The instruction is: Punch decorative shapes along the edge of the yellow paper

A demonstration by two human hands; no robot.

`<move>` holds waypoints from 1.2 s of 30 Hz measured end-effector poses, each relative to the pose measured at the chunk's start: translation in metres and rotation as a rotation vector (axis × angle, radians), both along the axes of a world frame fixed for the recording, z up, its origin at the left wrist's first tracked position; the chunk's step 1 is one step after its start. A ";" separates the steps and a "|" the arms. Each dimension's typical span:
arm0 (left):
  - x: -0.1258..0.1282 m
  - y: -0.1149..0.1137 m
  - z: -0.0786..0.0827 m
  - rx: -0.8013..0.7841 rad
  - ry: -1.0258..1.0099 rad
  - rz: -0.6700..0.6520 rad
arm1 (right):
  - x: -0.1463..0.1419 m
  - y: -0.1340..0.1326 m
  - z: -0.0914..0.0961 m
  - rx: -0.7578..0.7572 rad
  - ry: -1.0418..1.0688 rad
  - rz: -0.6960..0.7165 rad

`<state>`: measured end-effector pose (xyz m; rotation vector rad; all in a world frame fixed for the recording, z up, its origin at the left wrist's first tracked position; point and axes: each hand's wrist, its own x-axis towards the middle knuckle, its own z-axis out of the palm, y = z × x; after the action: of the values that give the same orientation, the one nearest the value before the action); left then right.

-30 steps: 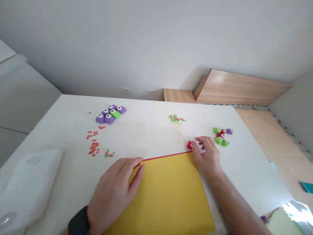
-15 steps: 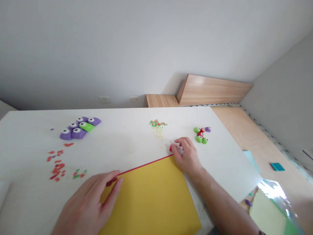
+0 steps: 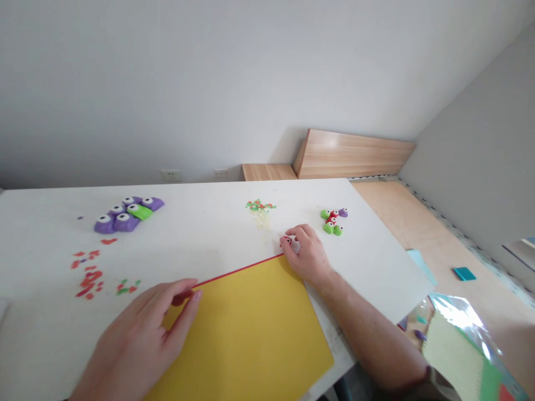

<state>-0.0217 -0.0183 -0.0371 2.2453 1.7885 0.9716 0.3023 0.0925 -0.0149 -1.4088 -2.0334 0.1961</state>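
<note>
My right hand (image 3: 307, 253) pinches a small red clay piece with a white eye (image 3: 288, 240) between thumb and fingers, just beyond the far right corner of a yellow sheet (image 3: 251, 328). That sheet has a thin red far edge and lies on the white table (image 3: 200, 250). Over its far left corner is my left hand (image 3: 146, 334), with thumb and forefinger apart and nothing seen between them. Right of my right hand sits a small cluster of green, red and purple eye pieces (image 3: 333, 221).
Larger purple and green eye pieces (image 3: 125, 214) stand at the far left. Red scraps (image 3: 89, 281), green-and-red scraps (image 3: 127, 287) and a crumb pile (image 3: 259, 206) lie on the table. Beyond the right edge are a teal object (image 3: 463, 273) and clear plastic packaging (image 3: 463, 312).
The view has shifted slightly, moving the table items left and up in the picture. A white eye now shows on the red piece at my right fingertips. My left hand remains by the sheet's corner.
</note>
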 end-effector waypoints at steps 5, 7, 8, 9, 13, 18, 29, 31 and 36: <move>0.001 0.002 0.002 -0.048 0.057 0.027 | -0.001 0.000 0.000 0.007 0.005 -0.004; 0.001 0.003 0.003 -0.052 0.059 0.033 | 0.000 0.000 0.000 0.014 0.008 -0.001; 0.001 0.003 0.004 -0.055 0.062 0.034 | 0.000 0.001 0.000 0.017 0.008 0.001; 0.001 0.003 0.005 -0.055 0.065 0.035 | 0.000 0.001 0.000 0.020 0.008 0.001; 0.001 0.005 0.009 -0.040 0.085 0.029 | 0.000 0.001 0.000 0.022 0.004 -0.004; 0.006 0.003 0.016 -0.026 0.065 0.025 | 0.001 0.000 -0.002 -0.015 -0.001 0.003; 0.017 0.000 0.026 -0.041 0.025 0.024 | 0.006 0.002 -0.009 -0.046 0.014 -0.026; 0.018 0.000 0.027 -0.058 0.025 0.021 | 0.006 0.002 -0.008 -0.050 -0.001 -0.028; 0.018 0.000 0.029 -0.071 0.027 0.016 | 0.007 0.001 -0.003 -0.039 -0.040 -0.034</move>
<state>-0.0041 -0.0180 -0.0085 2.2155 1.8250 0.8697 0.3092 0.0936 -0.0184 -1.4817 -2.0462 0.1957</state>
